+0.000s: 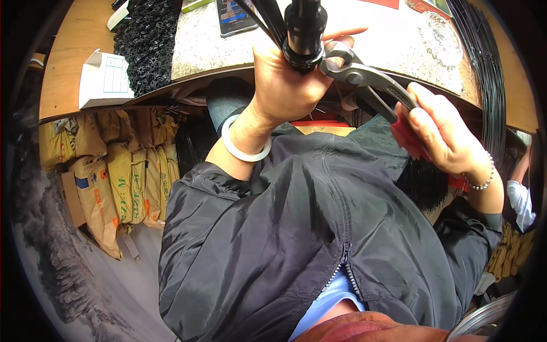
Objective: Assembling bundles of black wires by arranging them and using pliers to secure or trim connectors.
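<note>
With the left hand (293,88) I am holding a black shaft (306,28), its ringed lower end lying against the thumb side of the palm while one finger is stretching out beyond it to the right. My right hand (441,125) is wrapping around the red handles of the pliers (354,77); their head is sitting just right of the ringed end, but whether it is biting, I cannot tell.

We can make out green capitals (122,196) running down two yellow sacks (119,162), and orange print (103,191) on the tan sack (94,212) beside them. The phone's (236,18) screen text is too small for us.
</note>
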{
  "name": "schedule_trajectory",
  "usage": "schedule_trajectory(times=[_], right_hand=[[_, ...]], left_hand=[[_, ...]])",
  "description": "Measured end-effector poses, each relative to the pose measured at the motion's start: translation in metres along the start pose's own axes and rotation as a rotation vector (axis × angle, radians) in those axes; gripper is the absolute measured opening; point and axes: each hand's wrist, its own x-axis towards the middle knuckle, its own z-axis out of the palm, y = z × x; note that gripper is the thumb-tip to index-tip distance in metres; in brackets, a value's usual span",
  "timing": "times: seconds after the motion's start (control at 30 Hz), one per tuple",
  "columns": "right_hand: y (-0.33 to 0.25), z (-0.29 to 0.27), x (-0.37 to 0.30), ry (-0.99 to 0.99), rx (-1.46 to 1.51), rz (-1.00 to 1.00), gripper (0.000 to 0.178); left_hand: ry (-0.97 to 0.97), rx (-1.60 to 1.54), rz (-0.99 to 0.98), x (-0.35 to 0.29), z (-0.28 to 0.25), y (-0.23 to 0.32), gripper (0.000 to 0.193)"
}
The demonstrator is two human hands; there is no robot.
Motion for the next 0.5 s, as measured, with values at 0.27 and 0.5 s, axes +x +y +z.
schedule_trajectory(times=[0.27,0.5], right_hand=[[0.018,0.006,0.007,-0.039,0.165,0.009,0.024],[0.079,-0.009,0.021,0.517,-0.592,-0.125,0.013]], left_hand=[[0.144,0.058,0.007,-0.002,0.001,-0.01,0.027],[0.219,-0.08,-0.133,0.004,-0.006,-0.004,0.02]])
